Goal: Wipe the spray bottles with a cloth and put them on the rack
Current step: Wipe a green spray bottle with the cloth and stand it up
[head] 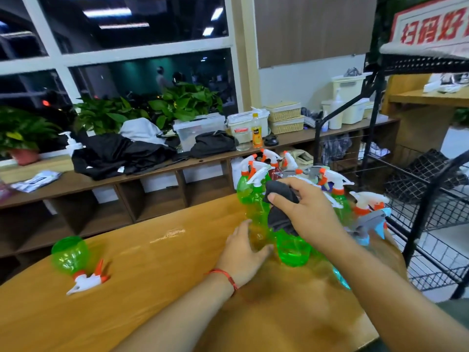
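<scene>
Forward over the wooden table point(165, 288), both bare arms reach toward its far right corner. The left hand point(241, 252), a red cord at its wrist, has its fingers and thumb curled round the lower body of a green spray bottle point(253, 201). The right hand point(312, 214) crosses above it, fingers pinching a dark cloth point(279, 217) bunched against the bottle's shoulder. That bottle stands upright, long axis vertical, its white trigger head on top with the nozzle pointing left. It stands at the front of a cluster of bottles point(335, 184) crowded along the table's right edge, their orange-and-white heads pointing in mixed directions. Just beyond that edge is the black wire rack point(416, 237). Well apart, near the table's left edge, a fallen bottle point(68, 255) lies on its side, base pointing away and head toward the near side. Bare wood spreads between it and the hands.
</scene>
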The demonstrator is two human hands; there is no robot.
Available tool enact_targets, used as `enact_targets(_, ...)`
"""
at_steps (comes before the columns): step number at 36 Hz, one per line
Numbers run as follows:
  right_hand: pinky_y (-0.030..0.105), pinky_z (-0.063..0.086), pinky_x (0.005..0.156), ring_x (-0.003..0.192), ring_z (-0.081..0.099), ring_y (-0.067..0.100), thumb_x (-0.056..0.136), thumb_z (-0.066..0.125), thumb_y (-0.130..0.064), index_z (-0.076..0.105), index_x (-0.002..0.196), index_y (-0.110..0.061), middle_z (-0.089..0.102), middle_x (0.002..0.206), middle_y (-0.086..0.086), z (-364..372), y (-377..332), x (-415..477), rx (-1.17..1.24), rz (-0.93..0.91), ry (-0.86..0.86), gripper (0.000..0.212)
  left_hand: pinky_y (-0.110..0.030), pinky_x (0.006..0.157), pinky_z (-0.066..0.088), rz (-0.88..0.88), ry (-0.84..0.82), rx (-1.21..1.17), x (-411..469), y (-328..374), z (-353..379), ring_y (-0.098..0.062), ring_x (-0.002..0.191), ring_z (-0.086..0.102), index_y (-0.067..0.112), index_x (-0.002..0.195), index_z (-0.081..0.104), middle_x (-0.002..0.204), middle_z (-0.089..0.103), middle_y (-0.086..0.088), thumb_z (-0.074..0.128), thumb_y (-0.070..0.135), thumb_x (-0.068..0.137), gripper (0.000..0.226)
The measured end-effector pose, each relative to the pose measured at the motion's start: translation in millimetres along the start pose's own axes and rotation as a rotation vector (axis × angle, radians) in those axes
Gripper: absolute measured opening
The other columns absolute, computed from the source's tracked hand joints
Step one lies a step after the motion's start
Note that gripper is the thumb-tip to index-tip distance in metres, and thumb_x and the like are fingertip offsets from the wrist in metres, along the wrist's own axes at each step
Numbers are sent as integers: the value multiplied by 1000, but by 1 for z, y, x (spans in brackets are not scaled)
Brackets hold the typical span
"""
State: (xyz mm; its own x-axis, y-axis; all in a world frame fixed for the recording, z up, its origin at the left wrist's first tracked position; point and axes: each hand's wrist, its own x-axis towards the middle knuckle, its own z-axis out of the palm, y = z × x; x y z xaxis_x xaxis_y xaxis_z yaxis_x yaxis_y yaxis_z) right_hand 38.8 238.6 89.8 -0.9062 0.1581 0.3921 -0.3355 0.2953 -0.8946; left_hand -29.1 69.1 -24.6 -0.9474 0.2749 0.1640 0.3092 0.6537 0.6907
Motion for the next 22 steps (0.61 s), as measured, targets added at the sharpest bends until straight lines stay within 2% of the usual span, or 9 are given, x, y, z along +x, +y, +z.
enact_targets(3, 33, 49, 48, 60, 70, 30, 102, 71, -26, 71, 105, -28, 72, 77, 6, 36, -5, -1, 39, -20, -89, 4, -35, 115, 43, -56, 35, 81, -15, -20, -43, -18, 141, 47, 27, 160, 36, 149, 52, 2, 74, 55, 94, 81)
enact_targets(7, 31, 47, 48, 52, 65, 19, 104, 69, -27, 71, 108, -29, 70, 68, 1, 94, -8, -2, 61, -6, -201, 5, -36, 111, 45, -136, 104, 140, -37, -53, -105, -22, 139, 50, 26, 155, 41, 149, 52, 2, 71, 49, 99, 68)
enact_targets(9, 36, 47, 47, 52, 66, 25, 106, 65, -22, 71, 110, -28, 72, 69, 8, 124, -11, -3, 101, 3, -261, 10, -36, 111, 45, -187, 151, 159, -49, -74, -138, -21, 138, 51, 28, 154, 43, 149, 52, 3, 70, 45, 101, 62)
enact_targets(11, 46, 51, 49, 60, 70, 37, 106, 63, -19, 72, 117, -27, 75, 79, 13, 154, -12, -4, 110, 6, -302, 17, -35, 113, 42, -206, 204, 224, -59, -99, -171, -21, 137, 52, 27, 152, 47, 146, 55, 2, 71, 37, 100, 58)
enact_targets(14, 48, 53, 52, 67, 72, 40, 105, 59, -14, 70, 127, -29, 76, 88, 12, 193, -12, -3, 128, 27, -382, 29, -38, 116, 41, -234, 269, 323, -72, -139, -217, -26, 137, 51, 22, 148, 53, 146, 57, -1, 66, 17, 97, 53)
enact_targets(18, 38, 50, 54, 74, 72, 39, 104, 54, -7, 70, 126, -33, 76, 92, 7, 230, -16, -1, 149, 41, -481, 38, -47, 111, 47, -344, 315, 412, -77, -183, -273, -35, 130, 53, 23, 146, 56, 144, 57, -6, 56, -4, 88, 65)
enact_targets(22, 31, 49, 55, 74, 75, 30, 104, 54, -8, 67, 133, -29, 73, 102, 7, 252, -14, 5, 138, 60, -511, 38, -48, 117, 42, -389, 167, 726, -68, -225, -319, -37, 145, 38, 30, 156, 45, 156, 45, -2, 68, 1, 86, 79)
